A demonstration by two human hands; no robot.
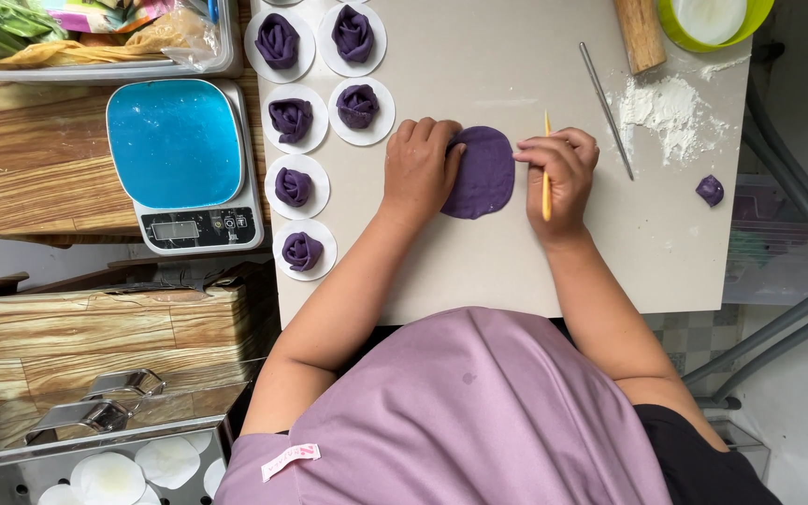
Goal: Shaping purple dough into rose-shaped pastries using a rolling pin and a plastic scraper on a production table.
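Head view. The flat purple dough disc (484,172) lies on the pale work board (479,271), near its middle, between my two hands. It is a smooth, rounded oval, dull violet, with even edges as far as I can see; its left rim is covered by my fingers.

My left hand (420,166) rests palm down on the board, fingers curled and lying on the left edge of the disc, pressing rather than gripping. My right hand (561,173) sits just beside the right edge of the disc, fingers closed around a thin yellow stick (546,182), which stands roughly upright in the picture with its tip pointing away from me.

Surroundings, left of the board's working area: six purple dough roses (357,105), each on its own white paper round, set in two columns. Further left, a kitchen scale (180,150) with a blue top stands on a wooden table (39,168), and a clear tray of packets (95,37) lies behind it.

Right of my hands: a thin metal rod (607,110) lies slantwise, beside a patch of loose flour (670,108). A small purple dough lump (710,190) sits well apart near the right edge. At the far edge are a wooden rolling pin (641,33) and a green bowl (714,21).

Nothing lies between my hands and the disc.
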